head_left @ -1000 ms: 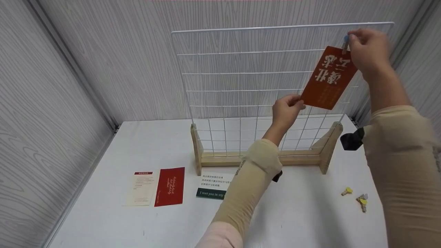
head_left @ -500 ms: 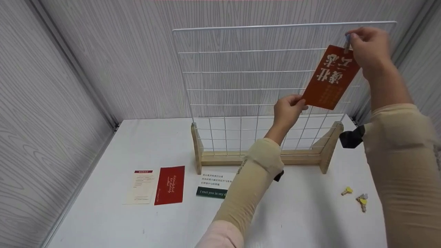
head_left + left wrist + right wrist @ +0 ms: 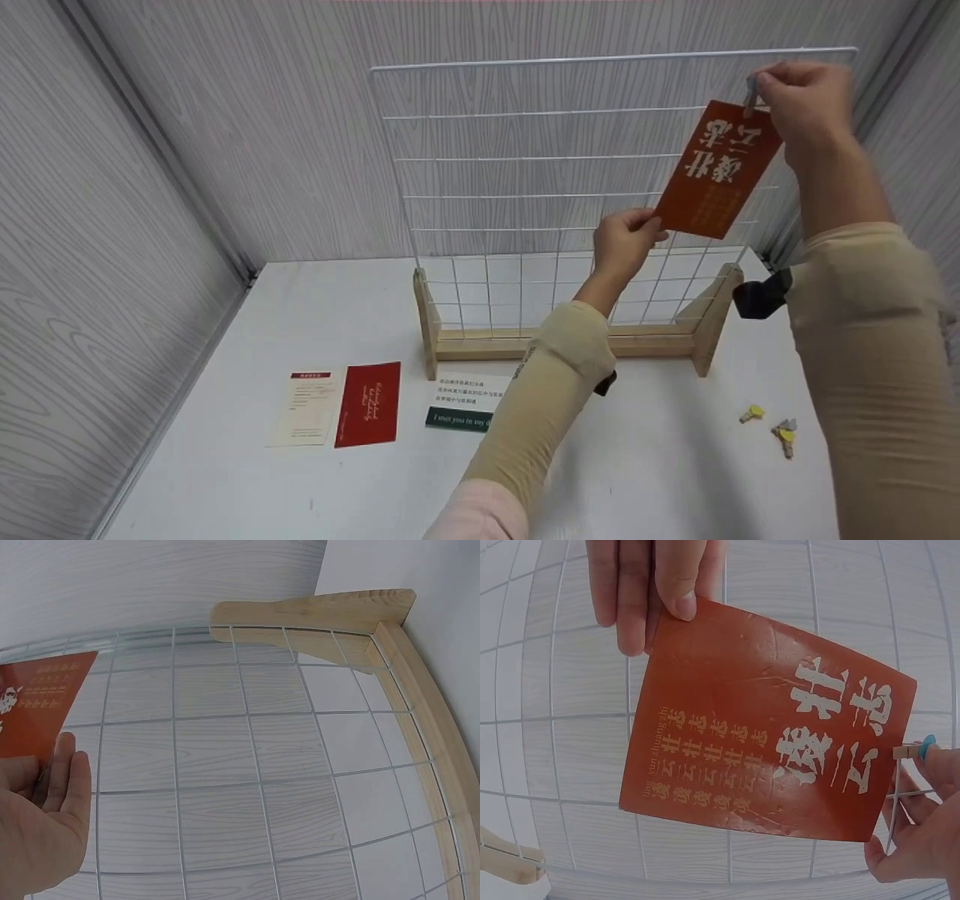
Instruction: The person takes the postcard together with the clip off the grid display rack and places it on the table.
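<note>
A red-orange card (image 3: 716, 172) with white characters hangs tilted in front of the upper right part of the white wire grid (image 3: 517, 159). My left hand (image 3: 624, 244) pinches its lower left corner between thumb and fingers, as the left wrist view also shows. At the card's top edge, my right hand (image 3: 810, 101) pinches a small wooden clothespin (image 3: 906, 752) with a blue end. The clothespin's tip overlaps the card's edge in the right wrist view. Some right fingers (image 3: 904, 802) reach behind the card and a grid wire there.
The grid stands in a wooden base (image 3: 480, 349) on a white table (image 3: 247, 487). A cream card (image 3: 306, 409), a red card (image 3: 369, 405) and a white-and-green card (image 3: 457, 420) lie in front, the last partly behind my left sleeve. Loose clothespins (image 3: 785, 442) lie at the right.
Both hands and the card keep nearly the same place. The right fingers have shifted slightly on the clothespin, and less of its blue end shows in the head view.
</note>
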Tool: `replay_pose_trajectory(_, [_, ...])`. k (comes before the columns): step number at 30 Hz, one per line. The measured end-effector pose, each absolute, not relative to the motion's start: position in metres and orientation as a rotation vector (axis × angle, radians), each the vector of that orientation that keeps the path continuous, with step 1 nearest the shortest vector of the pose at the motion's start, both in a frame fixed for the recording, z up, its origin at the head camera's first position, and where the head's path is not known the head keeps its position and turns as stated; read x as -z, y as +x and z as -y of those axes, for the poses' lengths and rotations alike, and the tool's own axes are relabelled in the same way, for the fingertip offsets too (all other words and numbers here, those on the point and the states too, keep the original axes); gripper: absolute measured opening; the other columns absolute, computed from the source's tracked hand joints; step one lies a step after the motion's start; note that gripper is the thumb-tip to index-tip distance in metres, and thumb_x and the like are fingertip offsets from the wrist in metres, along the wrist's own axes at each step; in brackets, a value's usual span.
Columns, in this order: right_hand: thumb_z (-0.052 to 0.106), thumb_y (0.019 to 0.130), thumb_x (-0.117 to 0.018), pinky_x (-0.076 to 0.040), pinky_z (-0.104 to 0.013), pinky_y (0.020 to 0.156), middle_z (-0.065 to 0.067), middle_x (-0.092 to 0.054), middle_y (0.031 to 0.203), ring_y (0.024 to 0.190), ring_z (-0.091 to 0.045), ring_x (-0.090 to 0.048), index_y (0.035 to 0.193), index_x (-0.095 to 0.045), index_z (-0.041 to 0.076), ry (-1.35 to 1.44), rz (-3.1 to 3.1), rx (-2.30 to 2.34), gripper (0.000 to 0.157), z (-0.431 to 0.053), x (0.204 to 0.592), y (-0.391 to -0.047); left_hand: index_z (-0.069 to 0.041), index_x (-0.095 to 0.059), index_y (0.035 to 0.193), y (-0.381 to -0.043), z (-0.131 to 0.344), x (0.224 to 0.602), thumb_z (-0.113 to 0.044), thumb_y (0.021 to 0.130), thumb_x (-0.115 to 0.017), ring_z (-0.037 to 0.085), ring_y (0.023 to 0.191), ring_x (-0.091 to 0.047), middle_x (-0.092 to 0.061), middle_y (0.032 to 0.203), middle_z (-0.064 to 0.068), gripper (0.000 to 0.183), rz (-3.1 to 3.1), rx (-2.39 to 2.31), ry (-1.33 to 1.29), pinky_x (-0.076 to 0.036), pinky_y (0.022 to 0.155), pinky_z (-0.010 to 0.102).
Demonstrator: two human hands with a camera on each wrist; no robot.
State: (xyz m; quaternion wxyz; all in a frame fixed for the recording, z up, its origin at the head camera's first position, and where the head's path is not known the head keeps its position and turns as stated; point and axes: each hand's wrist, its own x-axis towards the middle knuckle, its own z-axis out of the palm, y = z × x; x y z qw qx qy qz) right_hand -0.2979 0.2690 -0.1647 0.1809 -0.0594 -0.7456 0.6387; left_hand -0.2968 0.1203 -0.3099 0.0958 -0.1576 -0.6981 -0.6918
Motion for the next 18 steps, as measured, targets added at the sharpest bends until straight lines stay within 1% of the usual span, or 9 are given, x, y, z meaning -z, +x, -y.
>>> replay_pose_trajectory(4, [0.022, 0.081, -0.059, -0.025, -0.026, 0.094, 0.003, -0.046, 0.101, 0.098, -0.008, -0.041, 0.107, -0.057, 0.008, -0.194, 2.037, -1.851, 0.029, -0.2720, 0.1654, -0.2997, 0.005, -0.063, 0.092, -0.2974, -0.1202, 0.3102, -0.003, 0.083, -0.055, 0.010, 0.065, -0.062, -0.063, 0.079, 0.008, 0.014, 2.061, 2.064, -0.451, -0.046, 0.058, 0.013])
replay_pose_trajectory(6, [0.020, 0.080, -0.060, -0.028, -0.023, 0.092, 0.002, -0.048, 0.100, 0.096, -0.008, -0.041, 0.104, -0.059, 0.008, -0.207, 1.995, -1.872, 0.027, -0.2735, 0.1659, -0.3013, 0.005, -0.063, 0.093, -0.2976, -0.1206, 0.3105, -0.002, 0.083, -0.055, 0.010, 0.065, -0.062, -0.063, 0.079, 0.008, 0.014, 2.060, 2.067, -0.445, -0.046, 0.058, 0.013])
replay_pose_trajectory(7, [0.019, 0.080, -0.061, -0.030, -0.022, 0.089, 0.002, -0.048, 0.099, 0.094, -0.008, -0.042, 0.102, -0.060, 0.008, -0.209, 1.975, -1.885, 0.025, -0.2741, 0.1662, -0.3019, 0.005, -0.063, 0.093, -0.2975, -0.1209, 0.3109, -0.002, 0.083, -0.055, 0.010, 0.065, -0.062, -0.063, 0.078, 0.008, 0.014, 2.063, 2.066, -0.441, -0.046, 0.058, 0.013])
replay_pose_trajectory(10, [0.015, 0.078, -0.064, -0.036, -0.016, 0.076, 0.000, -0.051, 0.093, 0.086, -0.008, -0.043, 0.092, -0.064, 0.007, -0.205, 1.909, -1.902, 0.016, -0.2732, 0.1674, -0.3041, 0.004, -0.063, 0.092, -0.2969, -0.1220, 0.3118, -0.003, 0.083, -0.056, 0.009, 0.065, -0.061, -0.063, 0.078, 0.006, 0.014, 2.072, 2.075, -0.418, -0.046, 0.058, 0.013])
replay_pose_trajectory(12, [0.012, 0.078, -0.065, -0.036, -0.014, 0.068, -0.001, -0.052, 0.089, 0.082, -0.008, -0.043, 0.086, -0.066, 0.007, -0.195, 1.871, -1.909, 0.009, -0.2718, 0.1682, -0.3053, 0.004, -0.063, 0.093, -0.2964, -0.1224, 0.3124, -0.003, 0.083, -0.056, 0.008, 0.064, -0.061, -0.063, 0.078, 0.006, 0.014, 2.071, 2.092, -0.400, -0.046, 0.058, 0.013])
replay_pose_trajectory(13, [0.010, 0.078, -0.064, -0.036, -0.014, 0.066, -0.001, -0.053, 0.088, 0.081, -0.008, -0.043, 0.084, -0.066, 0.006, -0.188, 1.857, -1.905, 0.008, -0.2712, 0.1686, -0.3058, 0.004, -0.063, 0.093, -0.2962, -0.1225, 0.3125, -0.003, 0.083, -0.056, 0.008, 0.064, -0.061, -0.063, 0.078, 0.006, 0.014, 2.071, 2.099, -0.393, -0.046, 0.058, 0.013])
replay_pose_trajectory(15, [0.008, 0.078, -0.064, -0.036, -0.014, 0.065, -0.001, -0.054, 0.086, 0.080, -0.008, -0.044, 0.081, -0.067, 0.006, -0.184, 1.832, -1.902, 0.005, -0.2703, 0.1690, -0.3065, 0.004, -0.063, 0.093, -0.2965, -0.1225, 0.3130, -0.004, 0.083, -0.056, 0.008, 0.064, -0.061, -0.063, 0.078, 0.006, 0.015, 2.075, 2.103, -0.382, -0.046, 0.058, 0.013])
replay_pose_trajectory(18, [0.009, 0.078, -0.063, -0.035, -0.015, 0.069, -0.001, -0.054, 0.086, 0.080, -0.008, -0.044, 0.082, -0.068, 0.005, -0.183, 1.825, -1.867, 0.007, -0.2691, 0.1693, -0.3056, 0.004, -0.063, 0.094, -0.2979, -0.1223, 0.3143, -0.003, 0.083, -0.057, 0.009, 0.064, -0.061, -0.063, 0.078, 0.007, 0.016, 2.077, 2.103, -0.380, -0.046, 0.057, 0.013])
